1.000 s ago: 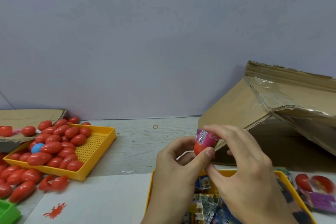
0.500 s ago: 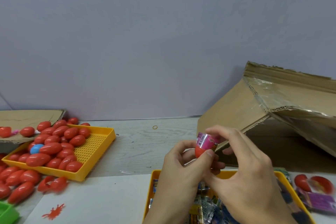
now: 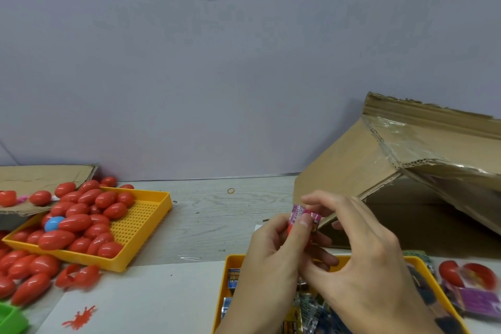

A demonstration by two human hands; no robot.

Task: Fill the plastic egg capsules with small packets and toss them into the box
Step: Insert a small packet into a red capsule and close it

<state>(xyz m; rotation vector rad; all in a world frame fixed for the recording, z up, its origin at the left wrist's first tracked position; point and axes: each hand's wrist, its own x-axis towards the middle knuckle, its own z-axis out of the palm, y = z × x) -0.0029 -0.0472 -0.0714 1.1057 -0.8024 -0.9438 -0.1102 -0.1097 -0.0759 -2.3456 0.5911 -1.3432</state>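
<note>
Scene evenly, softly lit; glare seen on box tape [image 3: 423, 144]; edges bent by wide-angle lens; red capsules [image 3: 24, 276] at lower left blurred.

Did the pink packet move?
Yes, a little. Against the box, the pink packet pinched by the left hand and right hand has sunk slightly lower, toward the yellow tray.

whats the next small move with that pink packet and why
Probably press the pink packet further down into the red capsule half. The left hand grips the half while the right hand pinches the packet, and most of the packet sticks out above the rim, so the egg likely cannot be closed or tossed into the cardboard box yet.
</note>
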